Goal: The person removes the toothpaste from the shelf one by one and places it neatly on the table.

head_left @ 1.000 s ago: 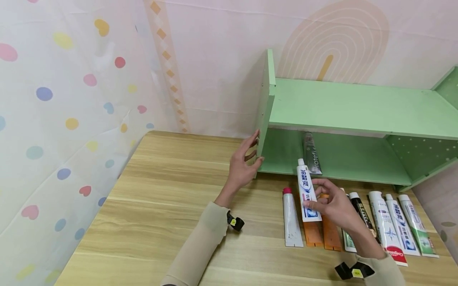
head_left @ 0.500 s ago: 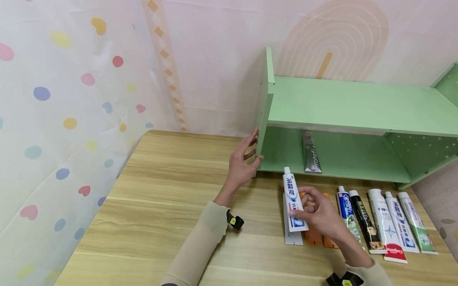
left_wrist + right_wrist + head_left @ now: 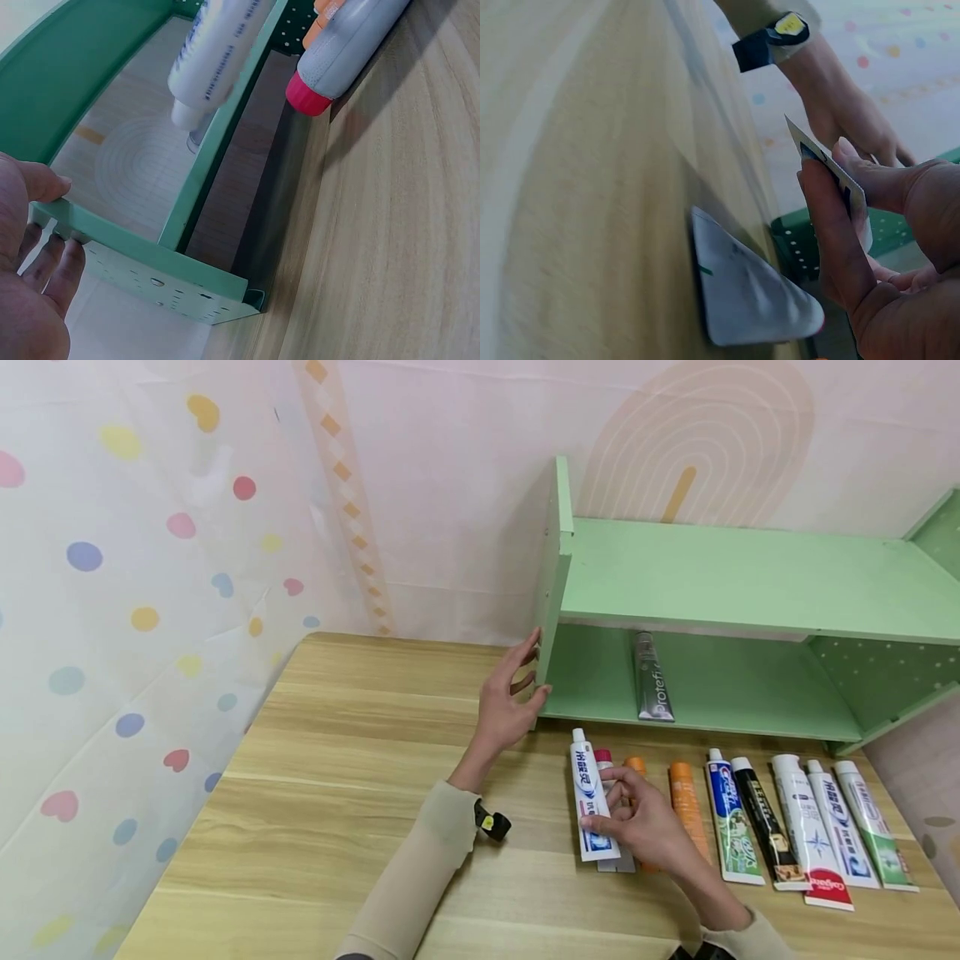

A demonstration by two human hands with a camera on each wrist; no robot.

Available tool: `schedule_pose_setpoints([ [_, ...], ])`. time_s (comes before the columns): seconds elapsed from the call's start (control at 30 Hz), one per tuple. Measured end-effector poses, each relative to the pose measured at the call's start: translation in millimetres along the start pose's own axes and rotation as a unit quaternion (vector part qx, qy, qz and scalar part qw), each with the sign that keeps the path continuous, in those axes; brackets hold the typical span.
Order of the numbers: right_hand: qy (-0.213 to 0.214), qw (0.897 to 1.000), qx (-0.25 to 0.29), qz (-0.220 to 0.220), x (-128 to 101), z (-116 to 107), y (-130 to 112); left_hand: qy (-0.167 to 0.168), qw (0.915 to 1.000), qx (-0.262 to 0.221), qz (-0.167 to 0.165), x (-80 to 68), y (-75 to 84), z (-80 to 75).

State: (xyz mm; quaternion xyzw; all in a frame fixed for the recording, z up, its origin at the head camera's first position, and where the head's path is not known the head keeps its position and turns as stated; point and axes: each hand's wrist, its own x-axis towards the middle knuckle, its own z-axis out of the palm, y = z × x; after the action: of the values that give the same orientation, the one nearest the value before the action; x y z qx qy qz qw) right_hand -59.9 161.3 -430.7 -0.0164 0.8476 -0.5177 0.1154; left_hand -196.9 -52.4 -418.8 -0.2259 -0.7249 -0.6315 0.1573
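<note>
My right hand [image 3: 643, 827] pinches a white toothpaste tube [image 3: 588, 789] with blue lettering by its side, thumb on top, cap pointing toward the shelf. The tube overlaps a grey-white tube with a red cap [image 3: 602, 756] on the table in the head view. In the right wrist view the held tube [image 3: 832, 169] appears edge-on between thumb and fingers, above the grey-white tube [image 3: 750, 292]. My left hand [image 3: 506, 702] grips the front edge of the green shelf's left side panel [image 3: 557, 577], thumb on one face and fingers on the other [image 3: 64, 277].
A grey tube [image 3: 654, 681] lies on the lower board of the green shelf [image 3: 757, 685]. Two orange tubes [image 3: 686, 802], a blue-green tube [image 3: 731, 827], a black tube [image 3: 768, 827] and several white ones [image 3: 810, 827] lie in a row on the wooden table [image 3: 337, 777]. Patterned cloth hangs behind.
My right hand has carried the white toothpaste tube leftward and slightly toward me, uncovering the orange and blue-green tubes. My left hand has stayed on the shelf panel.
</note>
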Motion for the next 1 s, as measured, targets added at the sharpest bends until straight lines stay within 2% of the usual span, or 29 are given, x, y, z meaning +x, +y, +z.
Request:
schedule_pose_setpoints([
  [0.13, 0.008, 1.000, -0.004, 0.018, -1.9, 9.9, -0.4, -0.004, 1.0000, 0.002, -0.001, 0.0, -4.8, -1.3],
  [0.47, 0.036, 0.998, -0.029, 0.046, -3.8, 30.5, -4.8, -0.008, 1.0000, 0.002, 0.002, 0.0, -3.4, -1.5],
  [0.8, 0.078, 0.991, -0.103, 0.021, -5.6, 45.5, -5.5, -0.003, 0.9999, -0.004, 0.012, 1.8, -6.0, 0.7],
  [1.0, 0.085, 0.987, -0.135, 0.012, -7.6, 50.5, -7.6, -0.006, 0.9999, 0.003, 0.009, 0.4, -4.7, -2.4],
])
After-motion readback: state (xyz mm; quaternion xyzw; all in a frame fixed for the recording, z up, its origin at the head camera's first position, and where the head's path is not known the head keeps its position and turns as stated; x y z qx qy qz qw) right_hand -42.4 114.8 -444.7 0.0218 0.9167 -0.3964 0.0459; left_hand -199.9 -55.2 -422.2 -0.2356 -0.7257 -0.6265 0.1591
